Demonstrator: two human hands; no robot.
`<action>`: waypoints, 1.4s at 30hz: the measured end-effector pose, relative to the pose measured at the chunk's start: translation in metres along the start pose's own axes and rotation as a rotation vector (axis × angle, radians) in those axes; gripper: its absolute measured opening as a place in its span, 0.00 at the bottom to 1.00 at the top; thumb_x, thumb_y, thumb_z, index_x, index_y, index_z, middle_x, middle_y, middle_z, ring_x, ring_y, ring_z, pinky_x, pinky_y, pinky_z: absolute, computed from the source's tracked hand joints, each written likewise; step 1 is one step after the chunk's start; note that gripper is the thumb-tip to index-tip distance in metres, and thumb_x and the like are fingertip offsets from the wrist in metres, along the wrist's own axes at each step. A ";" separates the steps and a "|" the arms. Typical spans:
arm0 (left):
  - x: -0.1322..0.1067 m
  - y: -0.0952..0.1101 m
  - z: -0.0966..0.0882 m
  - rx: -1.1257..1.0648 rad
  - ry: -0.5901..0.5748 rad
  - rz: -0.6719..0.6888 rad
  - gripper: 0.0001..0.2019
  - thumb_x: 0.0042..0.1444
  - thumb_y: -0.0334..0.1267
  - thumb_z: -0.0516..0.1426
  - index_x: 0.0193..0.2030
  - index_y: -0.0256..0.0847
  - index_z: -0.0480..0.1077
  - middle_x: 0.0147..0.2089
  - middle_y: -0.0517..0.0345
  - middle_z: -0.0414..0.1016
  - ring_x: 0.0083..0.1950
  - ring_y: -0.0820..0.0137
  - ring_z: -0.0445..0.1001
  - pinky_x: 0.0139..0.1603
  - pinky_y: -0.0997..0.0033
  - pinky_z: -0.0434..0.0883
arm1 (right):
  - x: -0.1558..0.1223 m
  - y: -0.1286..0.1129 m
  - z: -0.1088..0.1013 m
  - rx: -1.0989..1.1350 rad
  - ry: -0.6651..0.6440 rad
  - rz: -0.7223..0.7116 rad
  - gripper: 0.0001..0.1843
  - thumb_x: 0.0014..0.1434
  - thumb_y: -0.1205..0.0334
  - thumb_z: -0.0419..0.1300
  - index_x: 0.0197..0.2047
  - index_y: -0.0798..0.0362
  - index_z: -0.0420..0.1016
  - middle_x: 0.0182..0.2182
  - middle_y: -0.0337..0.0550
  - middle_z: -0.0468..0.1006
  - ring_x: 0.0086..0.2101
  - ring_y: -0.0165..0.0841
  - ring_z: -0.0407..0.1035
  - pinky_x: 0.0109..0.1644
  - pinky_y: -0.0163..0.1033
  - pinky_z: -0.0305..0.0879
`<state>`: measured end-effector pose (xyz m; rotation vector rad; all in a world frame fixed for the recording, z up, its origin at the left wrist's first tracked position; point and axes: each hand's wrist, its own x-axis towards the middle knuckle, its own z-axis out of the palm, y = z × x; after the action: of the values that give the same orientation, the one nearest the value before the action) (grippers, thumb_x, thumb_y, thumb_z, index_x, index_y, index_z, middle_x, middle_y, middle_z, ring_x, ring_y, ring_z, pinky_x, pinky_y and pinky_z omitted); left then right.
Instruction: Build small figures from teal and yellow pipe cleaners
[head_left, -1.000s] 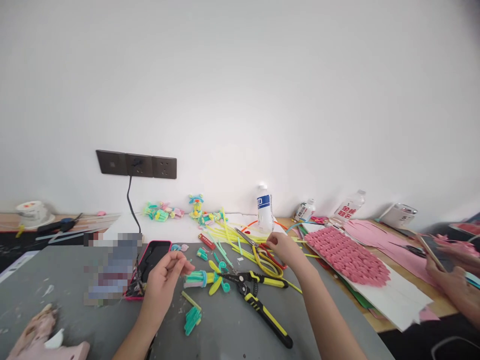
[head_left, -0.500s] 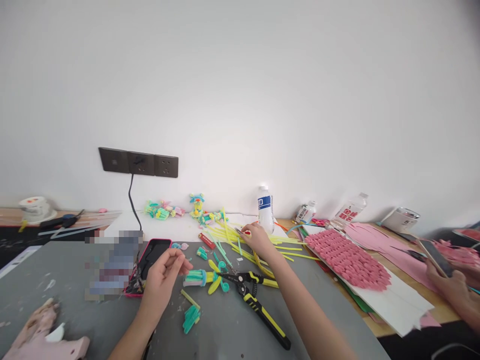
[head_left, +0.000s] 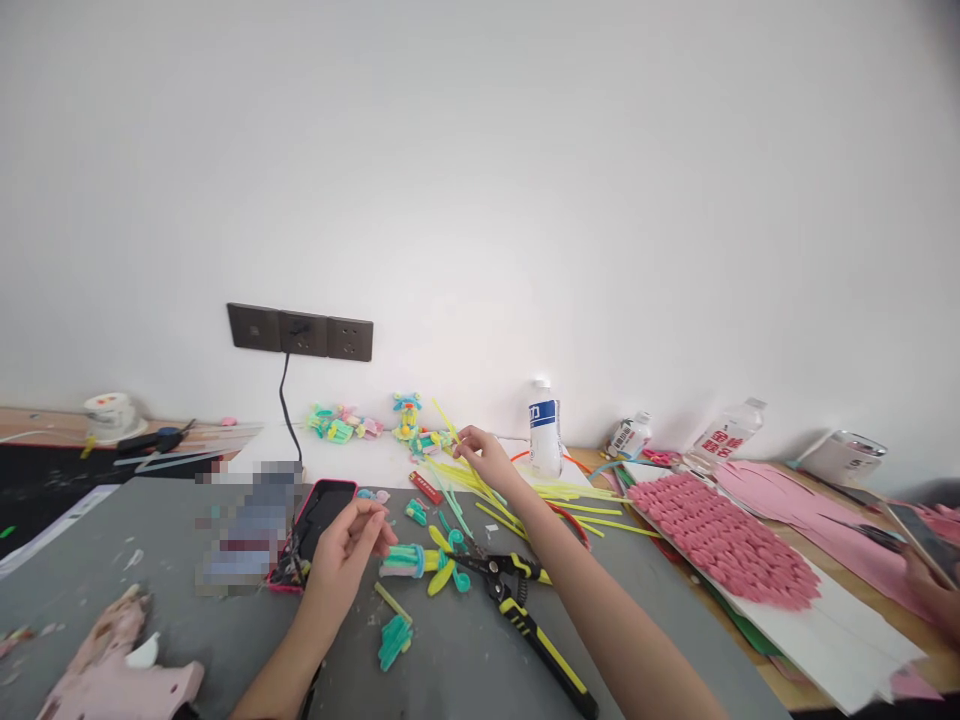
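My right hand reaches to the back of the grey work surface, its fingers pinching a yellow pipe cleaner that sticks up at a slant. Under and beside it spreads a loose pile of yellow pipe cleaners. My left hand is loosely curled, thumb against the fingers, and nothing shows in it. Just right of its fingertips lies a bundled pipe cleaner figure with yellow petal-like loops. Black-and-yellow pliers lie against that figure, jaws pointing left. A folded teal pipe cleaner piece lies in front.
A pink-cased phone lies by my left hand. Pipe cleaner figures and a white bottle stand along the wall. To the right is a pink petal-covered board, then another person's hand with a phone. A pink glue gun lies front left.
My right hand has moved left, from a small pointed metal tool in the pile to the upright yellow pipe cleaner. My left hand stays curled. The view has shifted slightly left.
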<state>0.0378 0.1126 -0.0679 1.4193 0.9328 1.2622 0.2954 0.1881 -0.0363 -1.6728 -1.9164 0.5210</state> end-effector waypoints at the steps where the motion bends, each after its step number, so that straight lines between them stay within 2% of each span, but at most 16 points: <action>1: 0.000 -0.001 0.000 -0.002 -0.008 -0.006 0.17 0.57 0.53 0.58 0.39 0.40 0.72 0.26 0.57 0.77 0.27 0.67 0.75 0.30 0.69 0.75 | -0.007 -0.006 -0.002 0.029 -0.019 -0.070 0.13 0.68 0.68 0.50 0.48 0.55 0.74 0.36 0.43 0.82 0.40 0.33 0.73 0.48 0.39 0.68; 5: 0.000 -0.006 0.002 -0.010 -0.044 -0.020 0.24 0.55 0.51 0.60 0.53 0.38 0.72 0.29 0.55 0.79 0.30 0.65 0.78 0.33 0.68 0.77 | -0.039 -0.030 -0.004 0.094 -0.139 -0.290 0.07 0.61 0.68 0.58 0.37 0.51 0.78 0.35 0.39 0.82 0.37 0.32 0.73 0.45 0.36 0.66; 8: -0.002 -0.007 0.005 -0.009 -0.052 -0.011 0.25 0.53 0.49 0.62 0.56 0.40 0.71 0.32 0.55 0.80 0.36 0.63 0.80 0.38 0.66 0.78 | -0.054 -0.041 0.002 0.097 -0.194 -0.381 0.07 0.61 0.68 0.59 0.35 0.50 0.79 0.34 0.41 0.81 0.38 0.34 0.73 0.45 0.37 0.66; 10: -0.003 -0.005 0.007 0.005 -0.051 -0.006 0.23 0.53 0.48 0.62 0.54 0.41 0.73 0.34 0.53 0.81 0.39 0.61 0.81 0.40 0.66 0.78 | -0.058 -0.045 0.006 0.064 -0.204 -0.435 0.08 0.62 0.68 0.59 0.36 0.50 0.79 0.33 0.42 0.80 0.37 0.35 0.72 0.43 0.37 0.66; 14: -0.003 -0.001 0.004 0.077 -0.170 0.026 0.13 0.55 0.46 0.61 0.40 0.42 0.80 0.39 0.48 0.84 0.42 0.58 0.82 0.41 0.65 0.79 | -0.064 -0.047 0.012 -0.012 -0.191 -0.495 0.09 0.65 0.67 0.57 0.38 0.50 0.80 0.34 0.44 0.80 0.38 0.36 0.72 0.44 0.39 0.66; 17: -0.002 -0.002 0.001 0.113 -0.189 0.040 0.13 0.58 0.46 0.59 0.39 0.42 0.80 0.43 0.47 0.84 0.44 0.57 0.82 0.43 0.65 0.78 | -0.073 -0.046 0.006 0.001 -0.150 -0.439 0.10 0.63 0.67 0.59 0.46 0.49 0.78 0.41 0.45 0.79 0.43 0.36 0.72 0.49 0.40 0.67; 20: -0.002 -0.005 -0.002 0.105 -0.178 0.020 0.14 0.59 0.46 0.58 0.44 0.42 0.80 0.44 0.47 0.84 0.46 0.57 0.82 0.43 0.66 0.78 | -0.091 -0.033 -0.013 0.054 0.007 -0.293 0.14 0.63 0.63 0.58 0.53 0.48 0.73 0.49 0.47 0.76 0.48 0.37 0.71 0.53 0.43 0.66; 22: -0.003 -0.005 -0.002 0.095 -0.185 0.003 0.15 0.60 0.47 0.57 0.46 0.42 0.79 0.46 0.46 0.84 0.48 0.57 0.81 0.42 0.66 0.78 | -0.108 -0.013 -0.031 0.110 0.188 -0.133 0.14 0.64 0.59 0.54 0.52 0.50 0.72 0.50 0.49 0.76 0.45 0.38 0.73 0.50 0.44 0.69; 25: -0.003 -0.002 -0.001 0.078 -0.186 -0.005 0.15 0.60 0.47 0.57 0.46 0.41 0.78 0.47 0.46 0.84 0.48 0.57 0.81 0.39 0.67 0.78 | -0.138 0.026 -0.055 0.154 0.453 0.151 0.17 0.62 0.50 0.53 0.44 0.52 0.73 0.44 0.52 0.80 0.39 0.41 0.75 0.41 0.44 0.70; 27: -0.003 0.000 0.000 0.072 -0.165 -0.004 0.15 0.60 0.47 0.57 0.46 0.42 0.78 0.48 0.47 0.84 0.47 0.57 0.81 0.39 0.68 0.78 | -0.157 0.050 -0.064 0.160 0.542 0.270 0.19 0.59 0.46 0.55 0.41 0.53 0.74 0.40 0.53 0.81 0.36 0.43 0.76 0.38 0.45 0.70; 29: -0.003 0.000 0.001 0.067 -0.142 -0.006 0.15 0.60 0.47 0.57 0.45 0.42 0.78 0.48 0.48 0.83 0.47 0.58 0.82 0.41 0.67 0.79 | -0.170 0.066 -0.065 0.137 0.519 0.327 0.20 0.57 0.45 0.55 0.39 0.53 0.76 0.37 0.52 0.82 0.33 0.43 0.76 0.37 0.45 0.70; 31: -0.003 0.000 0.001 0.062 -0.144 -0.008 0.14 0.60 0.48 0.57 0.45 0.42 0.77 0.45 0.48 0.84 0.45 0.58 0.82 0.42 0.65 0.79 | -0.174 0.071 -0.060 0.096 0.463 0.329 0.19 0.55 0.45 0.56 0.37 0.52 0.77 0.36 0.51 0.83 0.31 0.42 0.75 0.36 0.44 0.69; 34: -0.003 -0.003 0.000 0.070 -0.172 -0.007 0.14 0.60 0.48 0.57 0.42 0.42 0.77 0.42 0.49 0.85 0.45 0.57 0.83 0.42 0.65 0.79 | -0.165 0.067 -0.048 0.032 0.395 0.273 0.18 0.55 0.47 0.56 0.36 0.52 0.78 0.36 0.50 0.83 0.31 0.40 0.74 0.35 0.43 0.69; 37: -0.003 -0.006 -0.001 0.077 -0.177 -0.002 0.14 0.60 0.48 0.57 0.43 0.41 0.76 0.45 0.47 0.84 0.47 0.57 0.82 0.42 0.66 0.79 | -0.149 0.060 -0.040 0.001 0.353 0.227 0.16 0.56 0.51 0.55 0.35 0.51 0.78 0.35 0.48 0.83 0.32 0.39 0.74 0.37 0.43 0.69; 39: -0.003 -0.006 -0.002 0.053 -0.173 0.022 0.16 0.61 0.47 0.56 0.51 0.42 0.73 0.53 0.45 0.81 0.55 0.56 0.78 0.44 0.66 0.79 | -0.141 0.058 -0.040 -0.011 0.355 0.225 0.15 0.56 0.53 0.53 0.35 0.51 0.78 0.35 0.47 0.83 0.33 0.40 0.74 0.39 0.43 0.69; 42: -0.004 -0.009 -0.001 0.023 -0.181 0.092 0.25 0.64 0.46 0.54 0.67 0.49 0.59 0.68 0.47 0.67 0.69 0.57 0.64 0.56 0.61 0.74 | -0.135 0.060 -0.043 -0.040 0.388 0.255 0.15 0.58 0.56 0.50 0.38 0.51 0.76 0.38 0.48 0.83 0.35 0.40 0.76 0.41 0.44 0.68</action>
<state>0.0371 0.1112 -0.0776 1.5810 0.7687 1.1711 0.3802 0.0620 -0.0582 -1.8961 -1.4554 0.2282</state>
